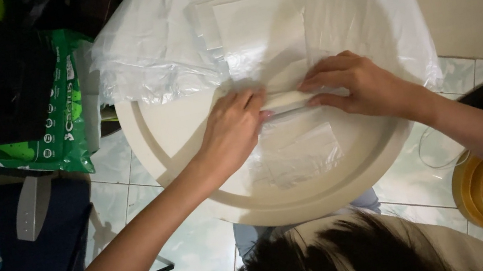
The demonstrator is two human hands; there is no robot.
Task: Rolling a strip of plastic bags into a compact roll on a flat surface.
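from the head view, both hands are down on a thin white roll [284,101] lying near the middle of the round white table [174,127], just in front of the crumpled clear plastic sheeting [157,71] spread over the far edge. left hand [234,131] curls loosely over the roll's left end, fingers bent, pressing rather than clamping; right hand [355,85] pins the right end with flattened fingers. the roll looks light, soft and easily creased, maybe slippery against plastic, so best held gently at both ends. its long axis runs left to right, parallel to the table's near edge. a green printed bag [62,114] sits off the left edge.
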